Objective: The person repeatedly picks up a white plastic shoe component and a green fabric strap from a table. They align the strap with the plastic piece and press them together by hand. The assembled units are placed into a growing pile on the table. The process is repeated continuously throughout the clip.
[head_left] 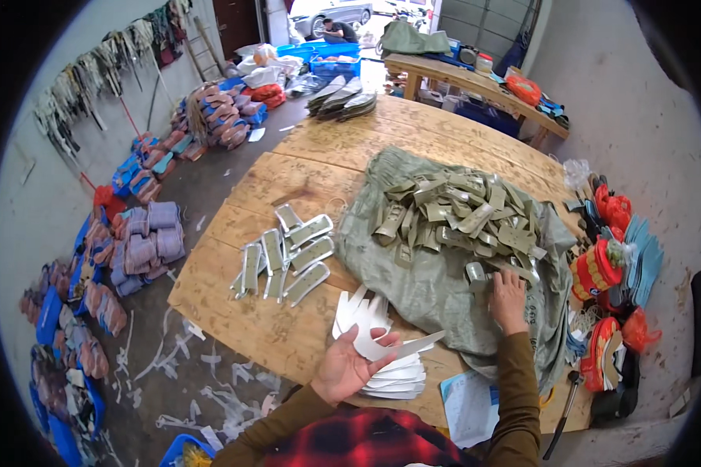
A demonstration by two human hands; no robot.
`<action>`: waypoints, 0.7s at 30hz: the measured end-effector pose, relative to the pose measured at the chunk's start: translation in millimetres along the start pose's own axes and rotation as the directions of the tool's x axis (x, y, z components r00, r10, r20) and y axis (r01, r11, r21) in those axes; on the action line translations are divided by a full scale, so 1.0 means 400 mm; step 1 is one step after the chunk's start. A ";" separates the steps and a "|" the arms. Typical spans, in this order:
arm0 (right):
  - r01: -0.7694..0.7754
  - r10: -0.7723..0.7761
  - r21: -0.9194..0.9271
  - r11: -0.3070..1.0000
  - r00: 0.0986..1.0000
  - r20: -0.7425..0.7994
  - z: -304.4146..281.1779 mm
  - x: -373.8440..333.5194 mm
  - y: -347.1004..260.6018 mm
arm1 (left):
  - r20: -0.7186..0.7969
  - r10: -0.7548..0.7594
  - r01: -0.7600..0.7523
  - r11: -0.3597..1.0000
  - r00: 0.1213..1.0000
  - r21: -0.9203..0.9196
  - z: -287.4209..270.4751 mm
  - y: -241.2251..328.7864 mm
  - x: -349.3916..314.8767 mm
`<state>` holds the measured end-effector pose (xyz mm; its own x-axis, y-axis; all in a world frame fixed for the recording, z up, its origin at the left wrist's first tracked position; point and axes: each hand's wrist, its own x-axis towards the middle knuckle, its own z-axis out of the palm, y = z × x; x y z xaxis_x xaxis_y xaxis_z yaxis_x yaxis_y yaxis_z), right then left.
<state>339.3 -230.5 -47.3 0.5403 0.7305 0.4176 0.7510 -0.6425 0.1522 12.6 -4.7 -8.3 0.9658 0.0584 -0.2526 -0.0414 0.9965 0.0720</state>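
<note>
My left hand [346, 364] is palm up with its fingers curled around a thin white curved piece [375, 347], whose pointed end sticks out to the right. Below it, a fanned stack of similar white pieces [394, 380] lies on the table. My right hand [509, 302] reaches to the near edge of a heap of olive-green pieces [463, 210], its fingertips on one pale-edged piece [525, 269]. Under the heap spreads a grey-green woven sack [401, 272]. Left of it lies a group of green pieces with white rims [310, 232].
The wooden table [234, 210] carries a stack of dark sole-shaped pieces [343, 99] at its far end and a paper sheet [469, 405] near me. Bundles [152, 233] line the left floor. At right stand red containers [597, 271]. A person [339, 31] sits far back.
</note>
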 end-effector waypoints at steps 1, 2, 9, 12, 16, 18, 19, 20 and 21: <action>-0.028 0.028 -0.017 0.999 0.999 0.017 -0.002 -0.005 0.000 | 0.042 -0.017 0.018 0.999 0.999 -0.038 0.003 -0.004 0.000; -0.056 0.056 -0.028 0.998 0.998 0.004 -0.010 -0.015 0.001 | 0.061 -0.008 0.009 1.000 0.998 -0.017 -0.003 -0.009 0.005; -0.392 0.608 0.870 0.300 0.781 0.143 -0.055 -0.121 -0.099 | 0.041 0.063 -0.069 0.986 0.997 0.154 -0.002 -0.010 0.003; -0.481 0.540 0.696 0.534 0.827 0.157 -0.007 -0.188 -0.097 | 0.015 0.052 -0.054 0.988 0.999 0.147 -0.015 -0.021 0.015; -0.391 0.600 0.897 0.206 0.774 0.200 -0.116 -0.155 -0.191 | -0.026 0.066 -0.060 0.982 0.997 0.177 -0.001 -0.026 0.020; -0.343 0.554 0.935 -0.087 0.763 0.332 -0.244 -0.126 -0.271 | -0.045 0.026 -0.019 0.987 0.999 0.158 -0.003 -0.036 0.025; -0.345 0.485 0.927 -0.147 0.792 0.371 -0.284 -0.125 -0.295 | -0.044 0.005 0.002 0.988 0.999 0.158 -0.001 -0.043 0.029; -0.333 0.419 0.929 -0.160 0.829 0.369 -0.307 -0.129 -0.324 | -0.052 -0.009 0.019 0.978 0.999 0.208 0.009 -0.052 0.029; -0.317 0.350 0.933 -0.172 0.865 0.358 -0.325 -0.131 -0.348 | -0.068 -0.037 0.051 0.975 0.997 0.216 0.013 -0.060 0.028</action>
<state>157.3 -209.4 26.0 0.8666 0.4901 0.0936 0.0536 0.0952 -0.9940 25.7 -28.4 -7.7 0.9470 0.0256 -0.3201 0.0639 0.9619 0.2658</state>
